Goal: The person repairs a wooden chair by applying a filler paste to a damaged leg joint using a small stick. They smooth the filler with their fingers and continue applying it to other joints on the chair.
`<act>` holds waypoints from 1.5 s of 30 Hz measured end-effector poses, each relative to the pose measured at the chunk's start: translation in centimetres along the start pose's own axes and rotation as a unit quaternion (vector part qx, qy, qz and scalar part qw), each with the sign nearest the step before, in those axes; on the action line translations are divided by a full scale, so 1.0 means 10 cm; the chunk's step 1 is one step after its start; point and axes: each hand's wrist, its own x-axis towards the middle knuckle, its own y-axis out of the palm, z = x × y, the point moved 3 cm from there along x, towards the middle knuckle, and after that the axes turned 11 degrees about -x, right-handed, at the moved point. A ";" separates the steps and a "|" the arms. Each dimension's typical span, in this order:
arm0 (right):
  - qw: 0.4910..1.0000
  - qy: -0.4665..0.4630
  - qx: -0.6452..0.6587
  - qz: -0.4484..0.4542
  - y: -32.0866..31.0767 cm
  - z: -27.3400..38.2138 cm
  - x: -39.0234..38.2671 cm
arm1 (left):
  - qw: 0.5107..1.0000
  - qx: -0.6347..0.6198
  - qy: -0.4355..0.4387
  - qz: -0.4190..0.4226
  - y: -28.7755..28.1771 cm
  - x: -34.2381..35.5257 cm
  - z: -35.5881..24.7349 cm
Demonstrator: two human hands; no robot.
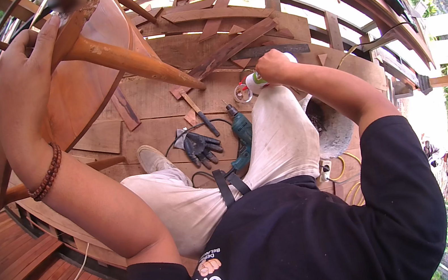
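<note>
My left hand (27, 82) is closed round a wooden rail of a tilted piece of wooden furniture, seemingly a chair (80, 97), with a broad curved panel. A tapered wooden leg (133, 64) juts from it toward the middle of the view. Over my right knee, my right hand (274, 67) is wrapped round a white bottle (255, 81) with some green on it; the fist hides part of it. Beside the bottle lies a clear round container (242, 93) with something red in it. A dark blur covers the furniture's top end.
On the plank floor between my legs lie a teal power drill (242, 132), a black work glove (201, 148) and a hammer (200, 113). Wood offcuts (234, 49) are scattered farther off. A grey bucket-like container (336, 133) and yellow cable (343, 172) sit at my right.
</note>
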 end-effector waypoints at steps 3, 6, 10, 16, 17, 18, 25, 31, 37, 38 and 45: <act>1.000 0.006 0.013 0.015 0.08 -0.05 -0.02 | 1.000 -0.001 -0.007 -0.001 -0.01 -0.01 0.00; 0.998 0.041 0.035 0.014 0.23 -0.09 -0.08 | 1.000 0.024 -0.019 0.003 -0.01 -0.01 -0.04; 0.994 0.058 0.072 0.050 0.47 -0.18 -0.16 | 0.998 0.056 -0.007 -0.025 -0.02 -0.02 -0.09; 0.967 0.127 0.217 0.032 0.88 -0.29 -0.52 | 0.993 0.106 -0.033 -0.037 0.00 -0.03 -0.07; 0.956 0.145 0.256 0.011 0.97 -0.31 -0.60 | 0.993 0.106 -0.047 -0.028 0.00 -0.03 -0.08; 0.942 0.161 0.294 -0.014 1.00 -0.32 -0.65 | 0.992 0.109 -0.061 -0.022 -0.01 -0.04 -0.10; 0.835 0.196 0.498 -0.130 1.15 -0.47 -1.00 | 0.990 0.129 -0.043 -0.036 0.03 -0.04 -0.15; 0.545 0.259 0.724 -0.335 0.94 -0.29 -1.36 | 0.990 0.123 -0.037 -0.055 -0.02 -0.09 -0.16; 0.339 0.222 0.684 -0.606 0.21 -1.23 -1.84 | 0.989 0.130 -0.041 -0.059 0.01 -0.11 -0.23; 0.325 0.217 0.685 -0.615 0.13 -1.53 -1.93 | 0.989 0.127 -0.038 -0.063 0.01 -0.12 -0.23; 0.374 0.345 0.566 -0.649 0.32 -3.37 -1.78 | 0.988 0.126 0.004 -0.088 0.07 -0.15 -0.27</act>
